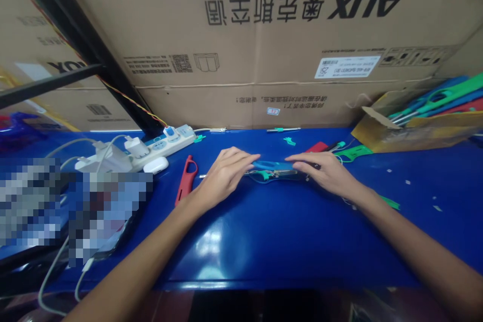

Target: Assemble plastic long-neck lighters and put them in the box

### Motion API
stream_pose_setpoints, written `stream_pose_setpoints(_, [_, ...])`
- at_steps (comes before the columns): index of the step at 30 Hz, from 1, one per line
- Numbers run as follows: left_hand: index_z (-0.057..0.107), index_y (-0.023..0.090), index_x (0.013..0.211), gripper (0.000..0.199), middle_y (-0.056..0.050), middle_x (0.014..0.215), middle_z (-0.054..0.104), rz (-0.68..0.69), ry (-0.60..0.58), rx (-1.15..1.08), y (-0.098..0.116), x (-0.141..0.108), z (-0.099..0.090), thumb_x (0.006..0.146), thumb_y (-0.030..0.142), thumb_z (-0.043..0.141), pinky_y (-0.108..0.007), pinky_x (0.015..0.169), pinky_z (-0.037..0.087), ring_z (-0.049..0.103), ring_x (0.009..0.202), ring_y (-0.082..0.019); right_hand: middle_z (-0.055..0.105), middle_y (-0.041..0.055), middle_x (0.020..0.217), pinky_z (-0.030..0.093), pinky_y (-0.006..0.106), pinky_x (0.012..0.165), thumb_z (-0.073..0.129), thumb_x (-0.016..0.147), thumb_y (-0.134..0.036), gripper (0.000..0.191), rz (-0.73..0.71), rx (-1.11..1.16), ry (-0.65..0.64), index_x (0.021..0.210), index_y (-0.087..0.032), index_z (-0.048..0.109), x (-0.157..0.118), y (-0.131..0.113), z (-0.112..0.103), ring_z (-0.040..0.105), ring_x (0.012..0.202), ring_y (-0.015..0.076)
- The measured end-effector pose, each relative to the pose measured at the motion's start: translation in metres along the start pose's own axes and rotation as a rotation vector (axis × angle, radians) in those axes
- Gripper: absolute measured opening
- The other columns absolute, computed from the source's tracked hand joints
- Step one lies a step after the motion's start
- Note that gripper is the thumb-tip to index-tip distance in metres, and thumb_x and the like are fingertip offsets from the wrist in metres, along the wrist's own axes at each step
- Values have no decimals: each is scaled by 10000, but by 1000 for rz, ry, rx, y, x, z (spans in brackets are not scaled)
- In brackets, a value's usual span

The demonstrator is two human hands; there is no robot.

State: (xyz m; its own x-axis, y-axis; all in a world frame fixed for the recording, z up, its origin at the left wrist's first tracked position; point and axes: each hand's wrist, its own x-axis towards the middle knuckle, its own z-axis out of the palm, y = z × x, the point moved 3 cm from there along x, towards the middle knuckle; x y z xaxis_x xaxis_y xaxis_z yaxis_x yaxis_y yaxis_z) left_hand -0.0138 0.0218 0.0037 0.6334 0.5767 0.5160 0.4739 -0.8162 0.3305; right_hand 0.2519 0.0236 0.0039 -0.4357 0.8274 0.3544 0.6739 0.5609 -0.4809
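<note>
A blue plastic lighter shell (275, 165) lies between my two hands, with a green part (264, 175) and thin metal pieces along its near side. My left hand (229, 173) grips the shell's left end, fingers pressed together. At the right end, my right hand (320, 168) pinches the shell between thumb and fingers. The undersides of both hands are hidden. A metal rod tip (203, 176) shows beside my left hand. Left of that hand rests a red lighter shell (186, 181).
A carton (418, 133) of colored lighters stands at the right back. A white power strip (162, 147), chargers and a white case (155, 165) sit at left. Small green parts (290, 141) and a green shell (354, 153) lie behind. Large cardboard (241, 75) borders the blue table (264, 241).
</note>
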Motion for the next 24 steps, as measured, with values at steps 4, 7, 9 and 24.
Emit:
stream_pose_setpoints(4, [539, 248, 1408, 370, -66, 1221, 682, 44, -30, 52, -3, 0, 0, 1059, 222, 421, -391, 937, 397, 555, 1071, -205, 771, 47, 1080, 558, 350, 823, 547, 967, -506, 373, -100, -72, -71, 1170, -255, 734, -3, 0, 2, 725, 965, 230])
stream_pose_setpoints(7, [610, 245, 1338, 326, -56, 1162, 713, 18, -64, 136, -9, -1, 2, 1048, 301, 471, -396, 912, 391, 564, 1040, -219, 767, 57, 1071, 568, 353, 768, 566, 940, -560, 423, -142, -187, -79, 1191, -259, 726, -5, -1, 2, 729, 934, 240])
stream_pose_setpoints(9, [663, 236, 1266, 316, -52, 1099, 731, -29, -85, 183, -14, -1, 3, 1023, 383, 524, -397, 902, 389, 575, 1021, -226, 757, 56, 1085, 569, 353, 767, 560, 947, -549, 420, -147, -224, -69, 1212, -262, 713, -5, -2, 0, 725, 935, 235])
stream_pose_setpoints(24, [705, 238, 1126, 268, -43, 1200, 680, -98, -266, 249, -21, -5, 9, 1031, 390, 507, -405, 973, 346, 558, 1133, -235, 703, 70, 1164, 571, 397, 793, 527, 968, -539, 420, -101, -260, -122, 1205, -237, 697, -4, -2, 14, 707, 941, 240])
